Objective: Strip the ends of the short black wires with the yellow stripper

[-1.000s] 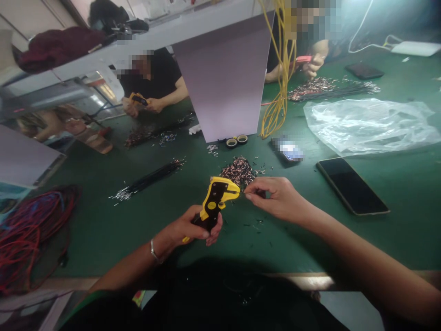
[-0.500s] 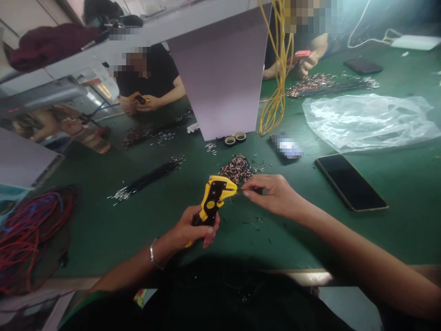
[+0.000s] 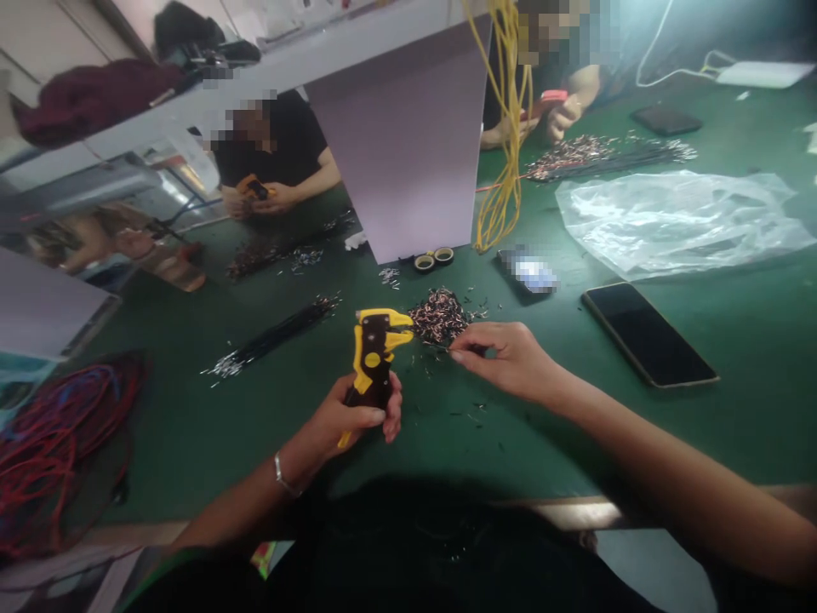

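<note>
My left hand (image 3: 363, 413) is wrapped round the handle of a yellow and black wire stripper (image 3: 374, 358). The tool's jaws point right and stand apart, with no wire between them that I can see. To the right, my right hand (image 3: 494, 349) pinches a short thin wire (image 3: 439, 346), its end sticking out leftward from the fingertips. Between and just beyond the hands lies a heap of short wire pieces (image 3: 440, 315) with bare copper ends. A bundle of black wires (image 3: 274, 336) rests on the green table left of the stripper.
A phone (image 3: 648, 334) and a clear plastic bag (image 3: 682, 221) lie at the right. Tape rolls (image 3: 434, 260) sit before an upright panel (image 3: 408, 153). Yellow wires (image 3: 504, 170) hang beside it. Red wire coils (image 3: 57, 451) lie at left. Two co-workers (image 3: 274, 162) sit across.
The wire stripper in my left hand has moved left, away from my right hand. Its jaws have come off the wire and now stand apart. My right hand has stayed nearly still.
</note>
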{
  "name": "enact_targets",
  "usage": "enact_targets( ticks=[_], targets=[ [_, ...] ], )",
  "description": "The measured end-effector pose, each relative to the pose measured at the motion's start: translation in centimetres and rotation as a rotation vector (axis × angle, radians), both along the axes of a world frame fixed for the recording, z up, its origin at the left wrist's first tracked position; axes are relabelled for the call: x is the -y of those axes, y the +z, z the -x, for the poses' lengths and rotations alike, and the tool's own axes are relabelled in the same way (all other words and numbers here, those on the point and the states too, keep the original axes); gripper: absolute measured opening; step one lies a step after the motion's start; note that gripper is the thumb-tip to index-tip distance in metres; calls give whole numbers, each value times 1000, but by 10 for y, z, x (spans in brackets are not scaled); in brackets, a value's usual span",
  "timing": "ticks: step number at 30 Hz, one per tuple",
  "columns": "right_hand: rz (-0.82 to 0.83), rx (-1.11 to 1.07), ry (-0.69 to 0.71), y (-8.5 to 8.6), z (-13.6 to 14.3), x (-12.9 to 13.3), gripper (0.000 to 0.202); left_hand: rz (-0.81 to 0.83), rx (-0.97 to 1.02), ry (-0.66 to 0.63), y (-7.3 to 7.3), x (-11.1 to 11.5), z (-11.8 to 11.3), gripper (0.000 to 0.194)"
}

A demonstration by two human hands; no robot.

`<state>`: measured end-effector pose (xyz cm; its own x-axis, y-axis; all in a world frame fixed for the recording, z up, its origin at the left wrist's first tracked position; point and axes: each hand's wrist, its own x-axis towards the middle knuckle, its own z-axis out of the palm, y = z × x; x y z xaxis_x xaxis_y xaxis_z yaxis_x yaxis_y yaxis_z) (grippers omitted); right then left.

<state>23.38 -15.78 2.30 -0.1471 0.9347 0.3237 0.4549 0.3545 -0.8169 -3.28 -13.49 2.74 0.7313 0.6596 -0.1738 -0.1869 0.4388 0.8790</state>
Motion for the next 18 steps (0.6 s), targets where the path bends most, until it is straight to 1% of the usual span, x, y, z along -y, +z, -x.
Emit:
enact_targets(
  ticks=[4, 10, 14, 16, 18],
  targets=[
    [14, -21, -14, -2, -1, 0, 17, -47, 21, 56, 0, -8, 4, 35],
    [31, -14, -28, -3, -1, 0, 18, -75, 43, 31, -4, -12, 8, 38],
    [52, -16, -27, -4, -1, 1, 18, -98, 31, 38, 0, -15, 8, 40],
    [71, -17, 5, -4, 1, 3, 18, -126, 25, 62, 3, -16, 7, 42],
    [86, -2, 71, -4, 4, 4, 17, -125, 38, 71, 5, -17, 5, 45]
  ],
)
